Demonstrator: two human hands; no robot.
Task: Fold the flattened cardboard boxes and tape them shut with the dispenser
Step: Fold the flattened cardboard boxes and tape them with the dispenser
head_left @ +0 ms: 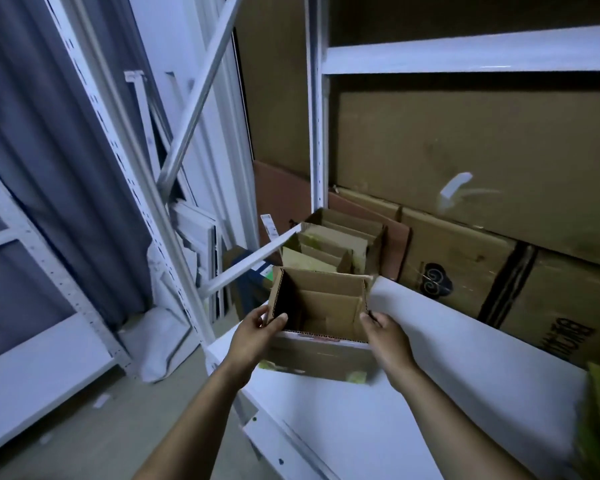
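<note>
Open cardboard box stands upright at the left end of the white shelf, top flaps unfolded, inside visible. Left hand grips the box's left wall at the near corner, thumb over the rim. Right hand pinches the right wall at its near corner. More open boxes stand in a row just behind it. A white roll lies along the shelf, touching the box's right side. Large cartons are stacked at the back, beside the rack post.
</note>
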